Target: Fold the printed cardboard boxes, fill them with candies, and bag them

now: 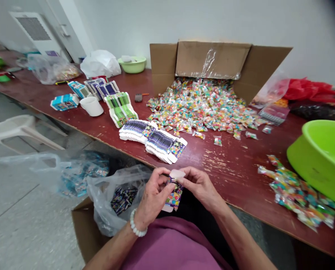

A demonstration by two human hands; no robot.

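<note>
Seemingly mid-fold, lower centre: fingers of left hand and right hand pinch a box; its flap likely calls for careful tucking.

No text or number can be read on anything here.

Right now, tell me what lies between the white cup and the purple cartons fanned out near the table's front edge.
In the head view, a batch of green cartons lies between the white cup and the purple cartons.
</note>
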